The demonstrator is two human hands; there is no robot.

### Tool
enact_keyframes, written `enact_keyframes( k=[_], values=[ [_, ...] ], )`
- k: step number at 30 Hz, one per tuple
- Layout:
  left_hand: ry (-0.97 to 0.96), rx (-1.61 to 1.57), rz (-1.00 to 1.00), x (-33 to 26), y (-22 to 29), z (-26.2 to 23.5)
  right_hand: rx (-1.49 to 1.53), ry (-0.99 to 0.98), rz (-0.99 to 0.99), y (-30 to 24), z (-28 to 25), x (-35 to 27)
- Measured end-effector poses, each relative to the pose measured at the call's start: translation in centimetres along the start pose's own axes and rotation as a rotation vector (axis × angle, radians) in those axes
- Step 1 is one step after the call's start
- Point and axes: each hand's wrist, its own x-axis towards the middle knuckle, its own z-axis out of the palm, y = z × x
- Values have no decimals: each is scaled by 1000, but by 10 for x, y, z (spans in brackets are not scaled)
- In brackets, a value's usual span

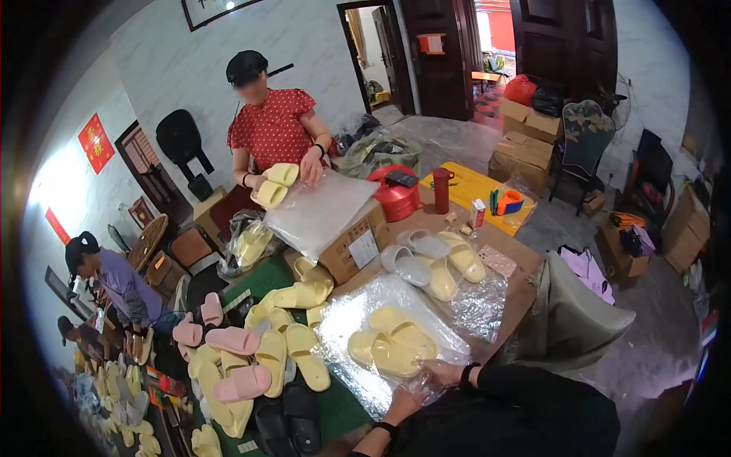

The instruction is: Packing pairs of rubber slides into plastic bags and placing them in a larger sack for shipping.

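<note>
A pair of pale yellow slippers [396,343] lies inside a clear plastic bag [445,344], on top of a stack of shiny clear bags [346,324]. My right hand [442,374] is closed on the bag's near edge, close to the slipper toes. Beside it, to the left, my left hand [406,404] pinches the same near edge of the plastic. The fingertips of both hands are partly hidden. More yellow slippers [442,279] and a grey pair [406,264] rest just beyond the bag.
Yellow, pink and black slippers [297,419] pile up on the green mat at left. Across the table, a co-worker [272,129] holds yellow slippers over plastic sheets on a cardboard box [358,242]. A red tape roll [397,202] and red cup [442,190] stand at the back.
</note>
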Motion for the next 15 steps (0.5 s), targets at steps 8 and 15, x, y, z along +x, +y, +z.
enact_keyframes(
  k=[8, 15],
  values=[
    [-450, 836, -81, -34, -25, 13, -1328, 217, -1117, 5, -17, 15],
    [-305, 862, 9, -60, -58, 32, -1073, 338, -726, -81, 18, -19]
  ],
)
